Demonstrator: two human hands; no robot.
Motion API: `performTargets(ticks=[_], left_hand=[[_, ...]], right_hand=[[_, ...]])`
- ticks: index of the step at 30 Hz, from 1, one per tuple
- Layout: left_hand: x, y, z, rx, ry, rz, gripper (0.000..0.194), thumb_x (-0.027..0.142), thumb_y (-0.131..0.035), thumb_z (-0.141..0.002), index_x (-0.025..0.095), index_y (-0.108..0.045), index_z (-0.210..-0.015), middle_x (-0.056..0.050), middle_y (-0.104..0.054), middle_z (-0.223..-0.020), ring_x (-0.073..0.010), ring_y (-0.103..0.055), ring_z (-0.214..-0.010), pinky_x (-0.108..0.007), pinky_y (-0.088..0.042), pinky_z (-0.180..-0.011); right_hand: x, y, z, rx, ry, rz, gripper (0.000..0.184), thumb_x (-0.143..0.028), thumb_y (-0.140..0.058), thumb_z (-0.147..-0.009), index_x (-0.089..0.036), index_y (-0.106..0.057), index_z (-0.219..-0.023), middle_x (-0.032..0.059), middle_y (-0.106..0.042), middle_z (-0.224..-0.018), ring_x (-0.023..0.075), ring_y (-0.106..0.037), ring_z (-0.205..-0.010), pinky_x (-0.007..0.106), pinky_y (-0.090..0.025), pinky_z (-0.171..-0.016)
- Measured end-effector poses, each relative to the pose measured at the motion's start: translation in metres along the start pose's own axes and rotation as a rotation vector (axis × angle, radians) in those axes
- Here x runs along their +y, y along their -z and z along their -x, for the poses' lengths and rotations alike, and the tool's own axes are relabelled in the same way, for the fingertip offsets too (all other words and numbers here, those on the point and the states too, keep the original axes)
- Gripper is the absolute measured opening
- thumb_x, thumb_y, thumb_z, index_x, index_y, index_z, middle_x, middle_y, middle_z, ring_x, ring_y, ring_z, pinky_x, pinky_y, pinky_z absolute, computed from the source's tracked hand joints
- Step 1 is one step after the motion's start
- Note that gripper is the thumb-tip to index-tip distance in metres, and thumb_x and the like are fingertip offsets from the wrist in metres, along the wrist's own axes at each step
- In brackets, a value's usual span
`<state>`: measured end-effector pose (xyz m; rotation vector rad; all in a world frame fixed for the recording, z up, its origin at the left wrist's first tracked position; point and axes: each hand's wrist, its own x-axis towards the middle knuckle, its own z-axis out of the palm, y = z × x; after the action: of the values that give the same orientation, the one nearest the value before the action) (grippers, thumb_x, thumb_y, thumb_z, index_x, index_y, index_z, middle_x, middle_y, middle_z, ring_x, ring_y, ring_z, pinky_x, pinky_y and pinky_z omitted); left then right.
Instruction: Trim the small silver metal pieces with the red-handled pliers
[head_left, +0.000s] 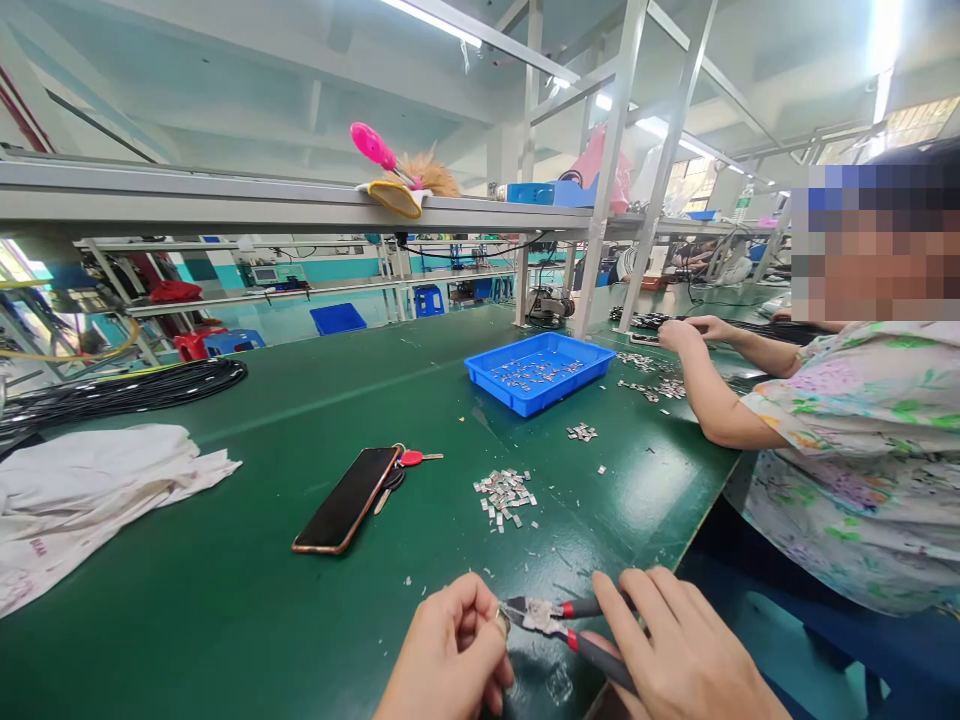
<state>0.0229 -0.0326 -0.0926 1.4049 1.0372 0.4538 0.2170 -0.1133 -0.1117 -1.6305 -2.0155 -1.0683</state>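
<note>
My left hand [457, 650] pinches a small metal piece [502, 620] between thumb and fingertips. My right hand [675, 640] is wrapped round the dark grey and red handles of a pair of cutting pliers [541, 614]. The jaws of the pliers point left and meet the small piece at my left fingertips; whether they touch it I cannot tell. Beyond my hands lies a pile of small silvery metal pieces [504, 495] on the green table [300, 620]. A smaller pile of the same pieces [582, 432] lies farther back.
A blue tray [529, 400] holds scattered small pieces. To its left lie a phone [349, 500], keys [411, 458] and a white cloth [97, 490]. Black cables [150, 390] are coiled at far left. A co-worker [817, 440] sits at the right, both hands over the table.
</note>
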Motion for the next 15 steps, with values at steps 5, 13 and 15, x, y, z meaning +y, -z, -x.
performTargets(ticks=[5,13,15], left_hand=[[-0.013,-0.003,-0.004,0.005,-0.013,0.048,0.028,0.043,-0.054,-0.07,0.019,-0.04,-0.069,0.002,-0.054,-0.048,-0.007,-0.044,-0.036,-0.016,-0.026,-0.036],[-0.014,-0.002,-0.005,-0.01,-0.037,0.047,0.027,0.041,-0.054,-0.073,0.019,-0.04,-0.07,0.001,-0.055,-0.05,-0.0066,-0.045,-0.037,-0.015,-0.027,-0.037],[-0.012,0.0,-0.004,-0.022,-0.048,0.053,0.027,0.042,-0.054,-0.074,0.019,-0.04,-0.07,0.001,-0.056,-0.051,-0.0065,-0.046,-0.038,-0.015,-0.027,-0.038]], right_hand=[[-0.002,0.001,0.0,-0.006,0.014,0.005,0.03,-0.024,-0.033,-0.089,-0.014,-0.061,-0.093,0.0068,-0.057,-0.074,0.0209,-0.055,-0.066,0.034,-0.039,-0.059],[-0.001,-0.004,0.005,-0.052,0.03,-0.022,0.02,-0.023,-0.047,-0.082,-0.016,-0.06,-0.096,0.0051,-0.057,-0.074,0.0204,-0.056,-0.065,0.033,-0.042,-0.057],[0.001,-0.005,0.005,-0.165,-0.029,-0.188,0.008,-0.023,-0.055,-0.076,-0.021,-0.059,-0.084,0.0005,-0.056,-0.069,0.0167,-0.055,-0.059,0.028,-0.042,-0.053]])
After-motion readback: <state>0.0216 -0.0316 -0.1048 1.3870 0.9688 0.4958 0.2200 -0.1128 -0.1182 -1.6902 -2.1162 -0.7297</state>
